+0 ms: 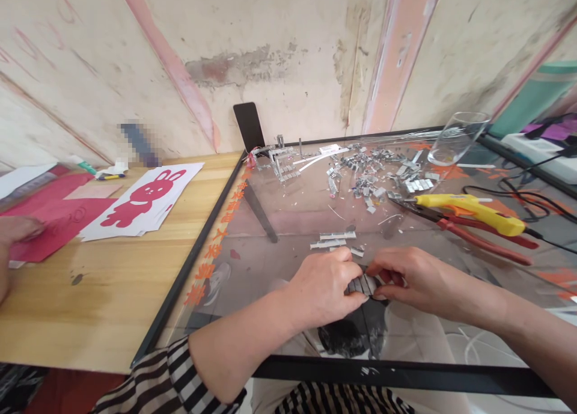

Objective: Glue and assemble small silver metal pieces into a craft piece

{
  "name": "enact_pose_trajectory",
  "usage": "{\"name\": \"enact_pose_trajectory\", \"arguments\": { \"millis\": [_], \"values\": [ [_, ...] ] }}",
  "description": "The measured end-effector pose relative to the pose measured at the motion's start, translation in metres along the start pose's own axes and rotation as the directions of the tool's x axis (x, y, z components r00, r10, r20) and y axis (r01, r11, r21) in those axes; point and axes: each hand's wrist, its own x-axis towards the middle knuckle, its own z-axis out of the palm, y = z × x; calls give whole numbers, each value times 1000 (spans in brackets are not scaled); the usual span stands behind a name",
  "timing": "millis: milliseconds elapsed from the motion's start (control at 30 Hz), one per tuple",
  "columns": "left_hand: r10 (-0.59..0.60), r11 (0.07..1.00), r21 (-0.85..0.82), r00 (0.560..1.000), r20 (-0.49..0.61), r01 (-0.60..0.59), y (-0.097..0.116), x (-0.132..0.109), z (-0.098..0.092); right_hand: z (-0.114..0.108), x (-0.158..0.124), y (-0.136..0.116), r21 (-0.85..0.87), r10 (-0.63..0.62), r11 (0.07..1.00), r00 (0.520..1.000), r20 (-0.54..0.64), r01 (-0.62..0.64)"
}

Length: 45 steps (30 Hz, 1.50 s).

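My left hand (325, 288) and my right hand (412, 279) meet over the near part of a glass table (288, 222). Between their fingertips they pinch a small ribbed silvery-grey piece (364, 283), mostly covered by the fingers. Just beyond the hands lie a few flat silver strips (334, 240). Farther back a scatter of small silver metal bits (378, 176) covers the glass.
A yellow glue gun (473, 210) with a black cord lies over red-handled pliers (484, 241) at the right. A tipped drinking glass (455, 139) and a dark phone (249, 127) stand at the back. On the wooden table, left, lie red rabbit paper cutouts (144, 200); another person's hand (15, 231) rests there.
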Motion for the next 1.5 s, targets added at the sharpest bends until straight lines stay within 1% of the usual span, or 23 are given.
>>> {"name": "enact_pose_trajectory", "arguments": {
  "millis": [400, 567, 700, 800, 900, 1000, 1167, 1333, 1500],
  "values": [
    [18, 1000, 4, 1000, -25, -18, 0, 0, 3, 4, 1, 5, 41, -30, 999, 999, -17, 31],
    [-11, 999, -37, 1000, -23, 10, 2, 0, 2, 2, 2, 2, 32, -45, 998, 999, -21, 46],
    [-50, 997, -65, 999, -8, 49, 2, 0, 1, 1, 2, -1, 19, -17, 1000, 1000, -23, 17],
    [-47, 996, -70, 999, 9, 48, -1, 1, 0, -1, 1, -2, 7, -3, 1000, 1000, -7, 3],
    [-31, 997, -72, 999, 12, 31, -4, 1, -2, -4, 0, 0, 28, -17, 999, 1000, 19, 17],
    [-39, 996, -76, 999, 6, 39, -6, 0, -6, -8, -2, 2, 46, -12, 999, 999, 38, 10],
    [-83, 994, -66, 996, -12, 82, -4, -2, -11, -12, -4, 2, 19, 7, 1000, 1000, 14, -8],
    [-62, 998, -21, 998, -1, 62, 1, -2, -4, -8, -2, 2, -23, -20, 1000, 1000, 1, 20],
    [-65, 998, -8, 998, -26, 65, 3, -1, 2, -4, -1, 3, -33, -3, 999, 1000, 6, 3]
  ]
}}
